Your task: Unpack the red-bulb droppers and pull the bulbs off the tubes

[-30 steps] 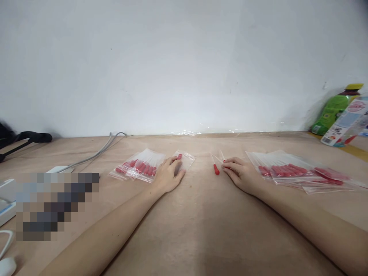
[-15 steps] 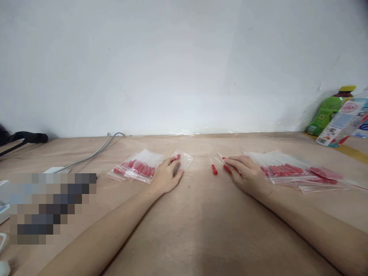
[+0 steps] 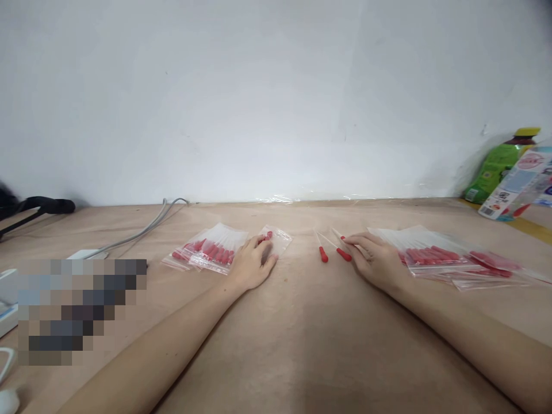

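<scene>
My left hand rests on a small clear zip bag, thumb spread from the fingers. Red dropper bulbs show by its fingertips; the palm hides part of the bag. With its thumb and fingers closed, my right hand grips a dropper by its red bulb, the thin clear tube pointing away to the upper left. Two more droppers lie loose on the table: one just under the right fingertips, another farther left, apart from both hands.
Filled zip bags of red-bulbed droppers lie in a pile left of my left hand and another beyond my right. A green bottle and a printed pack stand far right. Grey cables run at left near a blurred-out patch.
My right hand has shifted slightly right, and the dropper at its fingertips moved along. The loose dropper beneath is now more uncovered. My left hand stays on the bag.
</scene>
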### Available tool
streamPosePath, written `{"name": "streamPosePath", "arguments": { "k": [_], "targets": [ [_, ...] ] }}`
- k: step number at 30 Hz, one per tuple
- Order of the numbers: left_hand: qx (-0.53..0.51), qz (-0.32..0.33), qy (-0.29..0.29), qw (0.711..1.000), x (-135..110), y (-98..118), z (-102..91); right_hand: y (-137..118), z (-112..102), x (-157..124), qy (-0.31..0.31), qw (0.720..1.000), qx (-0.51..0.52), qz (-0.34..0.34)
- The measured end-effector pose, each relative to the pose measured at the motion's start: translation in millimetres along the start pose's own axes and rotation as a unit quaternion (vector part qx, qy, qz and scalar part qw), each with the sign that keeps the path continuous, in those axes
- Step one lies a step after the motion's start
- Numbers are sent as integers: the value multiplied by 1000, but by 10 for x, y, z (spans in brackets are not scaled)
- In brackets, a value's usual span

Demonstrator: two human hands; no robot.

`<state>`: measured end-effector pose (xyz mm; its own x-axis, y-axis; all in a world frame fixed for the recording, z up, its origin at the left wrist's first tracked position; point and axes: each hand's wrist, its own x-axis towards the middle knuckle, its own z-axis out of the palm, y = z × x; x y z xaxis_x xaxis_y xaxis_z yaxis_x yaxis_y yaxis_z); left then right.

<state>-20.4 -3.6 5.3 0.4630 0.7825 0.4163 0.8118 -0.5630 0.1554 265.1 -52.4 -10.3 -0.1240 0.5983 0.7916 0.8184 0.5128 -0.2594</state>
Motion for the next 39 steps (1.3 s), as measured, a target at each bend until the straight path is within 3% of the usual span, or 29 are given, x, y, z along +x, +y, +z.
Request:
{"name": "streamPosePath", "arguments": {
  "k": [5, 9, 15, 21, 25, 29, 34, 39],
  "targets": [
    [-11, -9, 0, 1000, 1, -6, 5, -21, -51, -10, -83, 981, 27, 174],
    [-33, -6, 3, 999, -2, -10, 13, -119, -45, 27, -106, 961, 52, 248],
    [-34, -56, -4, 998, -2, -18, 29, -137, -20, 45, -138, 965, 27, 220],
    [-50, 4, -17, 999, -24, 9, -11, -90, 12, 27, -102, 966, 37, 235],
    [-71, 37, -39, 996, -139, 59, -80, -172, 20, 88, -57, 987, 9, 147],
    [-111, 84, -72, 988, -300, 103, -221, -414, 49, 208, -134, 988, -24, 66],
    [-213, 98, -123, 964, -357, 77, -370, -714, 169, 320, -252, 967, 0, 40],
    [-307, 55, -152, 938, -295, 12, -361, -802, 280, 344, -265, 963, 22, 36]
  ]
}}
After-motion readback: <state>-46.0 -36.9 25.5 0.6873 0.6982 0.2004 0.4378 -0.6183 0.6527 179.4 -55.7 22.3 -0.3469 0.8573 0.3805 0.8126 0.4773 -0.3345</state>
